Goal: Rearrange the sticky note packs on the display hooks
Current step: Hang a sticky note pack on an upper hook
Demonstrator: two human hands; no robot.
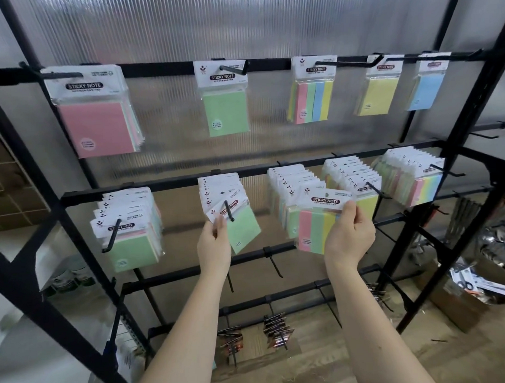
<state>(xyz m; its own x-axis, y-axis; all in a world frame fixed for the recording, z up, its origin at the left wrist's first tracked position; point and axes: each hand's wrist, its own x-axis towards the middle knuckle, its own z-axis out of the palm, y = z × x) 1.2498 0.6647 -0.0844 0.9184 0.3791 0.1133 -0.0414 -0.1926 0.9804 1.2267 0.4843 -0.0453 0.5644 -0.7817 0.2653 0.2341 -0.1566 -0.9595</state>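
Note:
My left hand (214, 244) pinches the lower corner of a tilted green sticky note pack (242, 227) that hangs at the front of a middle-row hook (228, 210). My right hand (348, 235) holds a striped multicolour pack (318, 225) by its right edge, in front of a full row of similar packs (291, 184). Its white "STICKY NOTE" header faces me.
The black rack's top bar (161, 69) carries pink (97, 125), green (225, 112), striped (312, 100), yellow (378, 96) and blue (428, 92) packs. More full hooks hang at middle left (130, 241) and right (411, 183). Bare hooks (274, 263) stick out below. A carton (478, 292) sits on the floor.

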